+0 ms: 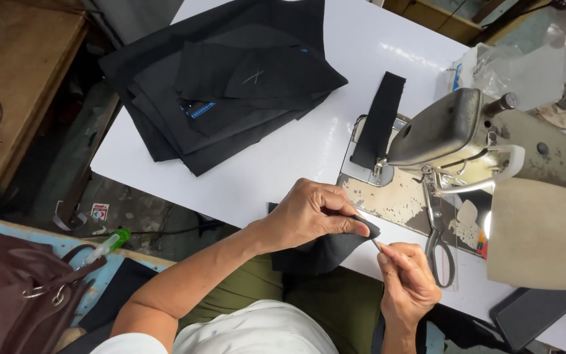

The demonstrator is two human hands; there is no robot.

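My left hand (312, 213) pinches a small piece of black fabric (325, 252) at the near edge of the white table (276, 164); the cloth hangs down over my lap. My right hand (406, 278) is closed on a thin pointed metal tool (376, 244) whose tip touches the corner of the fabric by my left thumb. Both hands are just in front of the sewing machine (453, 131).
A stack of black fabric pieces (230, 85) with chalk marks lies at the table's far left. A black strip (379, 118) lies under the machine's presser foot. Scissors (439, 236) rest on the machine bed. A brown bag (14, 288) sits at lower left, a dark flat object (532, 314) at lower right.
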